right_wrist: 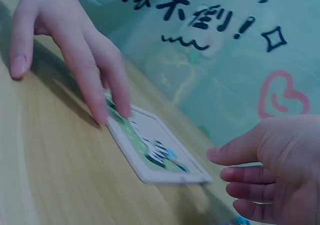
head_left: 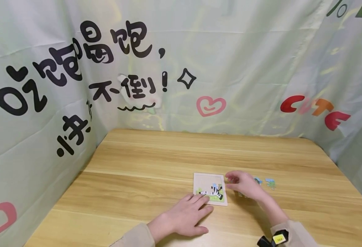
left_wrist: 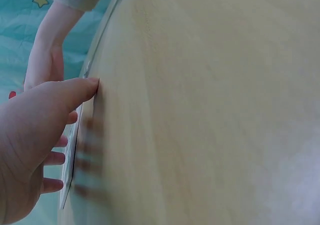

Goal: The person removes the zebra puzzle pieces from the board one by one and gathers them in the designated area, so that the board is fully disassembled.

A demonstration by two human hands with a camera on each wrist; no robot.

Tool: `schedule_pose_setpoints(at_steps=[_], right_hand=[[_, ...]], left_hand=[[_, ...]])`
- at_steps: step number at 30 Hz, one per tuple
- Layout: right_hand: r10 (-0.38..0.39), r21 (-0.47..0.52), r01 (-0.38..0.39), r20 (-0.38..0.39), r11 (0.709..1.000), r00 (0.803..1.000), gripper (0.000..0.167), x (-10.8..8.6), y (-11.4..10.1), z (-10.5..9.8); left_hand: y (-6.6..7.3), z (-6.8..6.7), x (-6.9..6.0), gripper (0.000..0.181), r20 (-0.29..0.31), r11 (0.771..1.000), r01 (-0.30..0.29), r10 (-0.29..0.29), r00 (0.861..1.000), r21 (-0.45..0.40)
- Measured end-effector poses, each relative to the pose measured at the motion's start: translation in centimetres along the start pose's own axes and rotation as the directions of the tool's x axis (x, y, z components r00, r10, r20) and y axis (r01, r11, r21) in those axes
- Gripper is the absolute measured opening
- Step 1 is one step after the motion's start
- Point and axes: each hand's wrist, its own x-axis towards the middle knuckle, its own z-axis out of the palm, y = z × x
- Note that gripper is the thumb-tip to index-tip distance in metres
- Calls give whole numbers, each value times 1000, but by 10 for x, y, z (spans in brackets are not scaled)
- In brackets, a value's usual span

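Zebra puzzle board (head_left: 205, 180), rectangular, with a pale frame, lies flat before you, and its upper part shows bare backing. Largest around you is the pale green printed cloth (head_left: 245, 61), which hangs with folds as walls behind and at both sides. Inside these walls stands your light brown wood-grain table (head_left: 153, 154), on which the board lies. Your left hand (head_left: 188, 214) has its fingers straight and spread, the thumb well apart; the fingertips lie over the lower left corner of the board, hide part of the picture, and grip nothing. Your right hand (head_left: 245, 185) is just beside the board's right edge, its fingers loosely curved, with a gap to the thumb, and I see nothing held there. Small colourful loose puzzle pieces (head_left: 270, 183) lie to the right of the board; your right hand and forearm partly cover some of them.

On the cloth you can read, in large black characters, "吃饱喝饱," and, lower, "快" and "不倒!"; one character in the fold is hard to read. At right stands "CUTE" in coloured letters. Smallest is the yellow label (head_left: 279, 238) at your right wrist; its print is too small.
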Motion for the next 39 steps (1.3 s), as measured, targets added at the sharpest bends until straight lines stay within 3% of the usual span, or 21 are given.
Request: schedule_pose_setpoints(at_steps=[6, 17, 29, 39], right_hand=[[-81, -75, 83, 26, 994, 996, 34, 9, -8, 14], [-84, -169, 97, 82, 981, 993, 26, 10, -13, 19], [-111, -206, 126, 83, 970, 990, 19, 10, -11, 17], [-64, -150, 75, 75, 986, 995, 22, 12, -13, 19]], left_hand=[[4, -3, 9, 64, 0, 999, -33, 33, 999, 41], [9, -3, 23, 66, 18, 995, -57, 56, 998, 85], [7, 1, 24, 64, 6, 996, -54, 54, 999, 69], [6, 1, 25, 62, -38, 994, -65, 68, 997, 85]])
